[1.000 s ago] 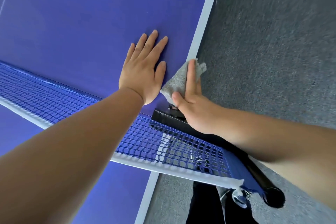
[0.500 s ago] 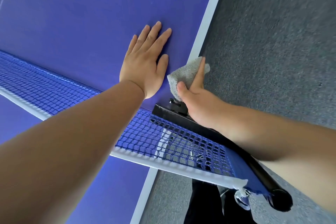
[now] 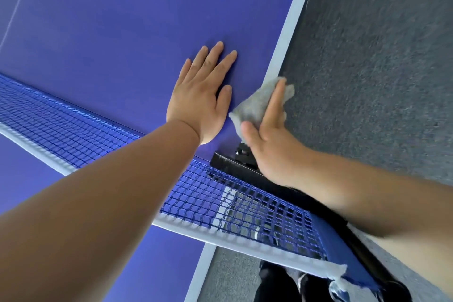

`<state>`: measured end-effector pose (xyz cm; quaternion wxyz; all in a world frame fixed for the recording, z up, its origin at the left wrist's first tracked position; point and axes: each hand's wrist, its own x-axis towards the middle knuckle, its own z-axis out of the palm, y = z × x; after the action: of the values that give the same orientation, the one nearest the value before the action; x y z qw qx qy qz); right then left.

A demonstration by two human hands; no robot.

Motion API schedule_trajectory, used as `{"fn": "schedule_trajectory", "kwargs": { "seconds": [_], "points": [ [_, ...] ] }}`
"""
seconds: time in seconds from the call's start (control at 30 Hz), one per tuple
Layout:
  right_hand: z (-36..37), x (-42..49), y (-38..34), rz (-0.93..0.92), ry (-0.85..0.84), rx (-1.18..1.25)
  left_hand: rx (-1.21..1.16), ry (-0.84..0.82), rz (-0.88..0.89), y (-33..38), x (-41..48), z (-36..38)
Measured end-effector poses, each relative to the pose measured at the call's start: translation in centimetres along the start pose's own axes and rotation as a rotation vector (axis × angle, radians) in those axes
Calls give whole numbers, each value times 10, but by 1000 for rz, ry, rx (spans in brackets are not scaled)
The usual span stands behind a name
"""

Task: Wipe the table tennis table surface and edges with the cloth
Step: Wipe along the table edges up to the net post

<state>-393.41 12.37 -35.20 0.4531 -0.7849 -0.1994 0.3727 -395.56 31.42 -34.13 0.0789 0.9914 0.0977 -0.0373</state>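
Note:
The blue table tennis table [image 3: 117, 32] fills the left of the head view, with a white side line [image 3: 291, 22] along its right edge. My left hand [image 3: 201, 100] lies flat on the blue surface, fingers spread and empty. Beside it, my right hand [image 3: 272, 137] presses a small grey cloth [image 3: 255, 103] onto the white edge just beyond the net post. The cloth hangs partly over the table's side.
A blue net [image 3: 103, 135] with a white top band crosses the table under both forearms. Its black clamp and post [image 3: 235, 167] sit at the table's edge below my right hand. Grey carpet [image 3: 372, 56] covers the floor on the right.
My right hand has slid the cloth farther along the white edge, away from the net post. My left hand stays flat on the table.

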Motion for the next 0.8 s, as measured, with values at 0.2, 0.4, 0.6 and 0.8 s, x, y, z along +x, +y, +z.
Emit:
{"fn": "schedule_trajectory", "kwargs": {
  "seconds": [0.2,0.4,0.6,0.8],
  "points": [
    [-7,24,4,-20,86,-21,5,1,4,-2,1,1],
    [-18,27,5,-101,87,-26,-10,8,11,0,0,1],
    [4,-12,7,37,-111,65,5,6,13,-2,-1,1],
    [-4,36,3,28,175,32,0,-7,-7,-2,0,2]
  ]
}}
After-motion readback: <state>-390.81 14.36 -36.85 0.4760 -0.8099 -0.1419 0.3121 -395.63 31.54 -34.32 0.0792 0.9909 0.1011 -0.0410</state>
